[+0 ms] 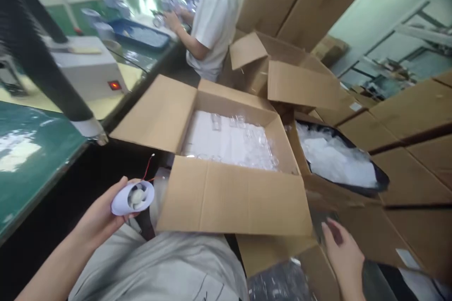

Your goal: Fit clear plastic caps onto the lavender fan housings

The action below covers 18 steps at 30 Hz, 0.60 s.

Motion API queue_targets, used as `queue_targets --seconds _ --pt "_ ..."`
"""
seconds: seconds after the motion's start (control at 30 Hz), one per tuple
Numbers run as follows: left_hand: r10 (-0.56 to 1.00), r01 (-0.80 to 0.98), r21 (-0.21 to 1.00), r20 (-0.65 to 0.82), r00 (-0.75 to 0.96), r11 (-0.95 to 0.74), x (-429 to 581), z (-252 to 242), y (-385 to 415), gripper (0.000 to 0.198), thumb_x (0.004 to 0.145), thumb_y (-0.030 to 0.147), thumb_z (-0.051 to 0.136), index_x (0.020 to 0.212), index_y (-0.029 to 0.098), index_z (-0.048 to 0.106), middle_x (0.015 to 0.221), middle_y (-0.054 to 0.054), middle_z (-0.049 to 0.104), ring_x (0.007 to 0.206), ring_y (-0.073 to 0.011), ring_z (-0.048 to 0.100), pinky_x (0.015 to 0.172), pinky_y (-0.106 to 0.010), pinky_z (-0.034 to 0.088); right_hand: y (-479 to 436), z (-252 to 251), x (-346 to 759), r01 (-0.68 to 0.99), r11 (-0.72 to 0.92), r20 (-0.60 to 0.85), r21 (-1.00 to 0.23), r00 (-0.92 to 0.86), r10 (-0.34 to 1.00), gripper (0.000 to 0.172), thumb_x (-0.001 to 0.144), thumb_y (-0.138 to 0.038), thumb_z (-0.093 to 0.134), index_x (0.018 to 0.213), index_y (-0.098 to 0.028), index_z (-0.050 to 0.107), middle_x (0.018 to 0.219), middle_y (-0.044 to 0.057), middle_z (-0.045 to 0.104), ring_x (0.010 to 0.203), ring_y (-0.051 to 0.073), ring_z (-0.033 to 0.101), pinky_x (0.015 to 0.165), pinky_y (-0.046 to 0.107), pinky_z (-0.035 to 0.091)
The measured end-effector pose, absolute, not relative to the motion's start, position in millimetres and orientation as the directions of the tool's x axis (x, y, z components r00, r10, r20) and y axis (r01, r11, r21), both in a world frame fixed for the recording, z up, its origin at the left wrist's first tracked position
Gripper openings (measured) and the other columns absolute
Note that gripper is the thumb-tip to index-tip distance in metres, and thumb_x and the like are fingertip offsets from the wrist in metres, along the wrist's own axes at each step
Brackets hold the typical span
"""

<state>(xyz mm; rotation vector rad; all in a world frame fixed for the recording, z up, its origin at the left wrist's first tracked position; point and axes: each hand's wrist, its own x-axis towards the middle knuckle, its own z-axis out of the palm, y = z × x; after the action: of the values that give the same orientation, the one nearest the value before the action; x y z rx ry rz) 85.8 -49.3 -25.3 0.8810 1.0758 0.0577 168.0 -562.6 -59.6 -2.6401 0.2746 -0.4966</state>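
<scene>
My left hand (102, 211) is closed around a small white fan (133, 197) in a round, tube-like housing, its blades facing up toward me. Thin red wires with a small white plug stick up from the fan's far side. Low on the right, my right hand (342, 251) hovers beside a cardboard flap, with thumb and fingers loosely curled and a gap between them; nothing shows in it. Between the hands stands an open cardboard box (233, 197), holding clear plastic pieces (256, 143) on a white sheet (222, 143).
Below my right hand, a lower carton holds clear plastic bags (282, 280). A black-lined tray of plastic bags (335, 155) sits right. Left are a green-topped bench (31, 141), a dark hose (45, 51) and a grey unit (88, 63). A co-worker (215, 19) stands behind; stacked cartons (416, 113) flank the right.
</scene>
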Motion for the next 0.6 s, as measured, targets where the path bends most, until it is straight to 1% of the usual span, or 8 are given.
queue_targets --seconds 0.03,0.07,0.1,0.2,0.3,0.4,0.5,0.6 --pt "0.432 0.34 0.647 -0.733 0.526 0.683 83 -27 -49 0.032 0.095 0.018 0.042 0.079 0.012 0.069 0.063 -0.002 0.066 0.04 -0.0104 0.052 0.031 -0.018 0.04 -542 -52 201 -0.022 -0.875 0.288 -0.483 0.94 -0.183 0.045 0.077 -0.065 0.049 0.086 -0.025 0.066 0.091 0.017 0.072 0.081 0.035 0.069 0.068 0.048 0.053" --pt "0.415 0.318 0.641 -0.725 0.549 0.699 79 -30 -48 0.031 0.095 0.019 0.043 0.08 0.014 0.069 0.064 -0.001 0.066 0.039 -0.009 0.049 0.031 -0.017 0.037 -516 -46 236 0.073 -0.852 0.263 -0.518 0.962 -0.078 0.048 0.082 -0.062 0.047 0.098 -0.021 0.067 0.106 0.017 0.071 0.095 0.034 0.068 0.08 0.047 0.054" --pt "0.398 0.3 0.635 -0.717 0.573 0.712 75 -33 -47 0.029 0.095 0.021 0.044 0.081 0.016 0.069 0.066 0.0 0.066 0.039 -0.0079 0.047 0.031 -0.016 0.036 -487 -41 270 0.164 -0.819 0.208 -0.55 0.977 0.056 0.05 0.086 -0.06 0.045 0.104 -0.019 0.068 0.113 0.016 0.069 0.102 0.032 0.066 0.085 0.046 0.053" --pt "0.38 0.273 0.646 -0.682 0.625 0.713 60 -47 -42 0.019 0.091 0.029 0.053 0.088 0.02 0.07 0.077 0.002 0.067 0.044 -0.0064 0.048 0.033 -0.014 0.034 -383 -46 363 0.289 -0.761 0.069 -0.58 0.949 0.308 0.038 0.093 -0.051 0.051 0.102 -0.019 0.07 0.109 0.009 0.07 0.095 0.024 0.067 0.083 0.038 0.056" --pt "0.392 0.251 0.685 -0.635 0.666 0.684 46 -56 -38 0.023 0.081 0.041 0.066 0.092 0.021 0.068 0.082 0.002 0.065 0.048 -0.0066 0.05 0.034 -0.013 0.035 -281 -70 423 0.302 -0.773 -0.032 -0.557 0.923 0.383 0.025 0.096 -0.037 0.061 0.108 -0.015 0.066 0.112 0.008 0.066 0.098 0.022 0.065 0.088 0.042 0.055" --pt "0.433 0.221 0.723 -0.599 0.674 0.655 38 -55 -36 0.033 0.073 0.046 0.074 0.091 0.02 0.066 0.083 0.002 0.063 0.053 -0.0072 0.051 0.037 -0.013 0.039 -209 -91 442 0.278 -0.803 -0.083 -0.527 0.924 0.374 0.028 0.096 -0.032 0.063 0.118 -0.015 0.061 0.121 0.009 0.061 0.106 0.025 0.062 0.091 0.046 0.053" --pt "0.473 0.176 0.754 -0.556 0.684 0.632 34 -47 -36 0.035 0.074 0.048 0.073 0.09 0.018 0.064 0.081 0.001 0.061 0.055 -0.0074 0.051 0.037 -0.013 0.039 -181 -94 439 0.265 -0.802 -0.116 -0.535 0.918 0.38 0.032 0.096 -0.034 0.063 0.122 -0.015 0.059 0.123 0.01 0.059 0.105 0.025 0.061 0.089 0.045 0.054" --pt "0.494 0.128 0.759 -0.532 0.688 0.639 32 -44 -34 0.037 0.074 0.049 0.07 0.089 0.016 0.061 0.078 0.0 0.059 0.052 -0.0073 0.05 0.035 -0.014 0.038 -181 -84 434 0.285 -0.762 -0.145 -0.582 0.885 0.442 0.029 0.098 -0.036 0.059 0.118 -0.016 0.06 0.118 0.01 0.061 0.101 0.024 0.063 0.087 0.044 0.054"
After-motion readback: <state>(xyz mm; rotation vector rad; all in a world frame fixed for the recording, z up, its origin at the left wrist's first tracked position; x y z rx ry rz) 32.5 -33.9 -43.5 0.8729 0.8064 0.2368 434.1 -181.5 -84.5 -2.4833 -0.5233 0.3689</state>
